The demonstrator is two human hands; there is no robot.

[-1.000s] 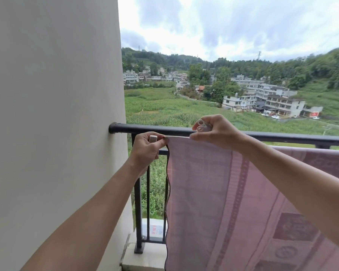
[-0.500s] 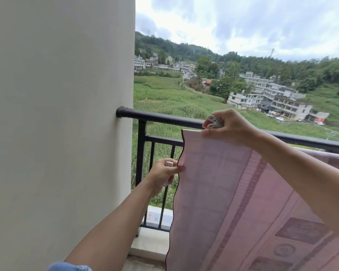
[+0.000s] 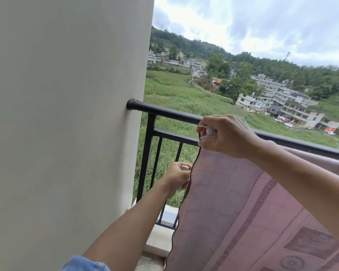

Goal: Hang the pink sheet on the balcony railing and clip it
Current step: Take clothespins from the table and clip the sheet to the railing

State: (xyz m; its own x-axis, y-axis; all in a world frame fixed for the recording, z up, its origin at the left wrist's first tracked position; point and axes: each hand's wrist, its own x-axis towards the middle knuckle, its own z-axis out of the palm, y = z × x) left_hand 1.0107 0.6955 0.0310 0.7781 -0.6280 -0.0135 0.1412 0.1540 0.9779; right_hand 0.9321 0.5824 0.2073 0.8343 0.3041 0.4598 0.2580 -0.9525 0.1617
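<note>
The pink patterned sheet (image 3: 233, 208) hangs over the black balcony railing (image 3: 164, 111), its dark-trimmed left edge falling straight down. My right hand (image 3: 227, 135) grips the sheet's top left corner at the rail, with white clips (image 3: 208, 133) held in the same fingers. Lower down, my left hand (image 3: 177, 178) pinches the sheet's left edge and also holds a small pale clip (image 3: 185, 167). The rail under the sheet is hidden.
A plain white wall (image 3: 67, 114) fills the left half and meets the railing's end. Vertical black bars (image 3: 147, 157) stand below the rail, above a pale ledge (image 3: 157, 239). Beyond lie green fields and buildings (image 3: 282, 106).
My left hand slid down from the top rail along the sheet's left edge to well below it. My right hand stayed at the top corner. The camera view shifted left and down.
</note>
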